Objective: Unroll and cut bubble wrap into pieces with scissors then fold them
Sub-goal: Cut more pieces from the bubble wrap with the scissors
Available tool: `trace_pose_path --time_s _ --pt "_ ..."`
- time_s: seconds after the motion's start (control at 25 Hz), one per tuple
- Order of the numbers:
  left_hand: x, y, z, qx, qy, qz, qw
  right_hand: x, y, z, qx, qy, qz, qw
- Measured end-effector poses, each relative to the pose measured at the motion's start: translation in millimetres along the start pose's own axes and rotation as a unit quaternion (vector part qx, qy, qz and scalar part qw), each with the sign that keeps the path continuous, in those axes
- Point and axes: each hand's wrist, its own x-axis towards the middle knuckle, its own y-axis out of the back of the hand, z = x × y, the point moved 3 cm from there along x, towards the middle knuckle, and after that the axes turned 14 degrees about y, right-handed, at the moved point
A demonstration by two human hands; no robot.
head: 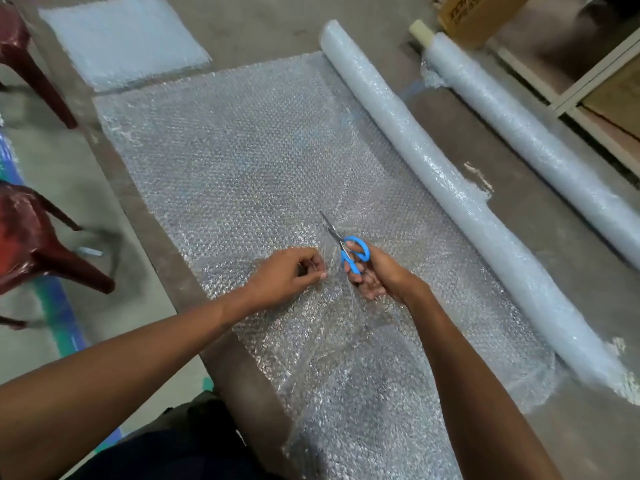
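From the head view, my right hand (372,271) sits just below the middle of the frame, its grip curled through the blue handles of the scissors (346,247), whose blades point toward the upper left and look nearly closed over the sheet. My left hand (292,277) lies just beside it to the left, fingertips pinching a bit of the bubble wrap (242,174), which lies spread across the tabletop (519,140) from the upper middle down to the lower edge. The roll (450,188) it feeds from runs diagonally along the right side of the sheet, with a second roll (540,133) further right and a stack of cut pieces (124,39) in the upper left. To cut well, I judge I should keep the pinched edge taut and lifted a little — slack film will bunch between the blades — and steer the scissors in a straight line parallel to the roll, gliding rather than snipping.
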Motion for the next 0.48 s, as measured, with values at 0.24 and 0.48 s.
trace_pose_path --time_s 0.24,0.48 --pt "1.4 1.1 -5.1 -0.027 -0.004 0.017 0.999 17.1 -6.5 -11.6 -0.027 0.020 -0.002 0.999" --pt "0.1 -0.4 -5.7 -0.043 0.017 -0.014 0.999 17.3 -8.3 -17.9 -0.062 0.016 0.008 0.998"
